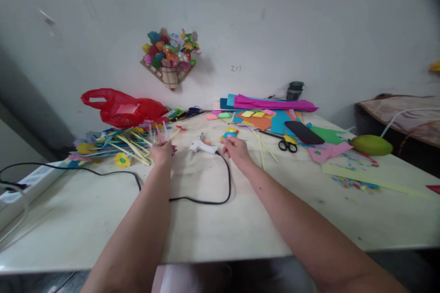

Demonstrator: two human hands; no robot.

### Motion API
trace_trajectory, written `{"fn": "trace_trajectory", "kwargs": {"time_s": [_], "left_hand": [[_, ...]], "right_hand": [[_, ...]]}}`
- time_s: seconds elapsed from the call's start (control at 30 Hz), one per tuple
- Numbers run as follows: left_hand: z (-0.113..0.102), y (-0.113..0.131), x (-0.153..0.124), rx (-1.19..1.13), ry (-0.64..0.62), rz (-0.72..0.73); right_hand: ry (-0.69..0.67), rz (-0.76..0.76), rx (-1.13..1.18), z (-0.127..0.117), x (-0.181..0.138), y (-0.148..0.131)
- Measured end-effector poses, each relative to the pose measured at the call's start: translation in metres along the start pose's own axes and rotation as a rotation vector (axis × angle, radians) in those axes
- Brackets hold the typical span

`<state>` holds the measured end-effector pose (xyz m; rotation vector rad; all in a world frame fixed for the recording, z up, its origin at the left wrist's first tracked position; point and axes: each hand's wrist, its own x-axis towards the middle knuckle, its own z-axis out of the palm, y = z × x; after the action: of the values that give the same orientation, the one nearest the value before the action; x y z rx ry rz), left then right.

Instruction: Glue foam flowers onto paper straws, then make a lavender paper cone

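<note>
Two hands are out over the far half of the table [213,233], and the white glue gun [203,147] lies between them; the left hand [162,152] has its fingers drawn together around a few thin pale paper sticks [158,132] that stand up above it, while the right hand [234,147] is closed on a small multicoloured paper flower [229,134] held just past its fingertips.

The gun's nozzle points toward the left hand and its black cord [192,198] loops back toward the wrists, running under the line of both forearms; a forearm dragged sideways could catch that loop and pull the gun around, and if the tip is hot it would meet the knuckles just beside it; whether it is hot cannot be told.

Left of the left hand sits a loose pile of paper stems and flowers [113,146], touching or nearly touching the fingers; a sweep of that hand would scatter them, and the sticks in its grasp look thin enough to bend if squeezed.

Beyond the right hand lie black-handled scissors [287,144] and a dark phone [304,132], near enough to be knocked by a wide reach; the flower is light and could slip from a slack pinch.
</note>
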<state>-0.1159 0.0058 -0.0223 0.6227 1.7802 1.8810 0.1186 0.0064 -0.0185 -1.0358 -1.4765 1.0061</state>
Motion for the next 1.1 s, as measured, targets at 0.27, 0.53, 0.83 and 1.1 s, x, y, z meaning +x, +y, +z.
{"fn": "trace_trajectory", "kwargs": {"time_s": [0.27, 0.53, 0.83, 1.1], "left_hand": [[-0.008, -0.006, 0.005, 0.327, 0.048, 0.099], [-0.005, 0.017, -0.014, 0.702, 0.191, 0.221], [0.01, 0.022, -0.037, 0.666, 0.161, 0.562], [0.03, 0.016, -0.055, 0.276, -0.12, 0.72]], "right_hand": [[0.246, 0.061, 0.036, -0.025, 0.016, 0.013], [0.244, 0.047, 0.026, -0.024, 0.014, 0.009], [0.319, 0.039, 0.03, -0.031, 0.022, 0.019], [0.355, 0.043, 0.038, -0.036, 0.027, 0.022]]}}
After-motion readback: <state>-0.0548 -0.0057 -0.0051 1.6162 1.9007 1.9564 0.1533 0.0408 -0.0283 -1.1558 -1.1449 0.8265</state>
